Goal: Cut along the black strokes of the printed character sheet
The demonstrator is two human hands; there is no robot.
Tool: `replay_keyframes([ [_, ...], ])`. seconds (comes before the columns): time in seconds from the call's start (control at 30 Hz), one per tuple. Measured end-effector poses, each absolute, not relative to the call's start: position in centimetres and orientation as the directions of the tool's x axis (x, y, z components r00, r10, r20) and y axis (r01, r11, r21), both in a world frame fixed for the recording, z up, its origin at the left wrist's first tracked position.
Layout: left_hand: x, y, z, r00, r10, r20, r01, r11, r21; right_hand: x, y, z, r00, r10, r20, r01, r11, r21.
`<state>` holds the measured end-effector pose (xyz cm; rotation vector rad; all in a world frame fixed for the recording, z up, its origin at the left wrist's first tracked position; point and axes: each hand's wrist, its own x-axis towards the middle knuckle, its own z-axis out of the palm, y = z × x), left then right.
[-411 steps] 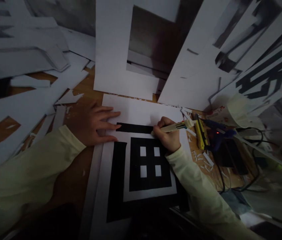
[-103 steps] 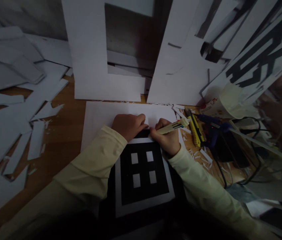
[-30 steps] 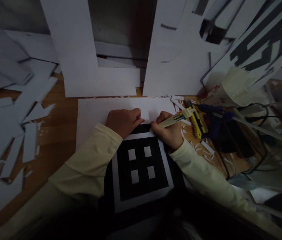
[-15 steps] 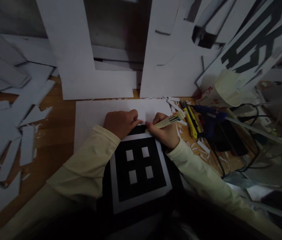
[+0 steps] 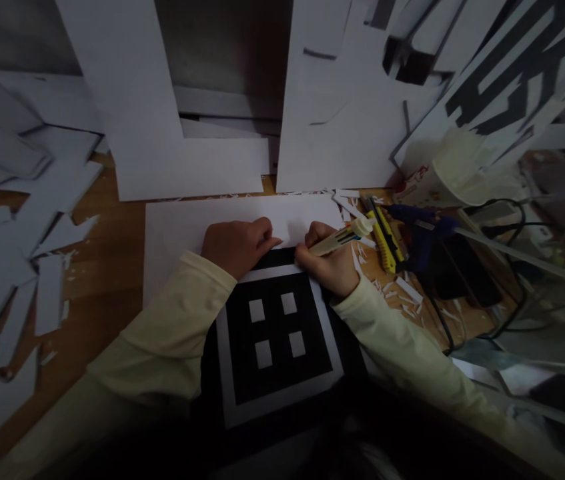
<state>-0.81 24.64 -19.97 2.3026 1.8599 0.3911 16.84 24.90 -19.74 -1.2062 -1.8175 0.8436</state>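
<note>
My right hand (image 5: 331, 263) is closed around a pale multicolour pen (image 5: 339, 238), whose thick end points up to the right; the writing tip is hidden. My left hand (image 5: 239, 245) has its fingers curled and its thumb reaching toward the top edge of a black piece (image 5: 282, 259). Whether anything is between those fingers is hidden. The black piece carries a white square outline around several small white squares, and lies between my forearms; I cannot tell if it is board or cloth. Beneath both hands is a white sheet (image 5: 172, 223).
On the right lie a yellow utility knife (image 5: 386, 243), a blue glue gun (image 5: 422, 223), a dark phone (image 5: 475, 273), cables and paper scraps (image 5: 409, 291). A white paper cup (image 5: 455, 177) stands behind. White cut boards (image 5: 155, 163) lean at the back; offcuts (image 5: 49, 293) cover the left.
The whole view has shifted slightly. My left thumb and right fingertips sit a little farther apart, and the pen has tipped slightly. The pen stays in my right hand.
</note>
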Motion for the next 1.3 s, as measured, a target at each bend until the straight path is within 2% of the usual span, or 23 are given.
replay_keyframes([
  [0.3,-0.8,24.6,-19.7,0.202,0.977,0.075,0.944,-0.214,0.252,17.6,25.2,-20.0,-0.198,0.945,0.261,0.506,0.326,-0.798],
  [1.03,-0.8,24.6,-19.8,0.202,0.976,0.085,0.937,-0.218,0.275,18.0,25.3,-20.3,-0.212,0.945,0.25,0.445,0.322,-0.836],
  [1.3,-0.8,24.6,-20.0,0.22,0.968,0.121,0.931,-0.246,0.268,18.1,25.3,-19.8,-0.148,0.955,0.256,0.459,0.295,-0.838],
])
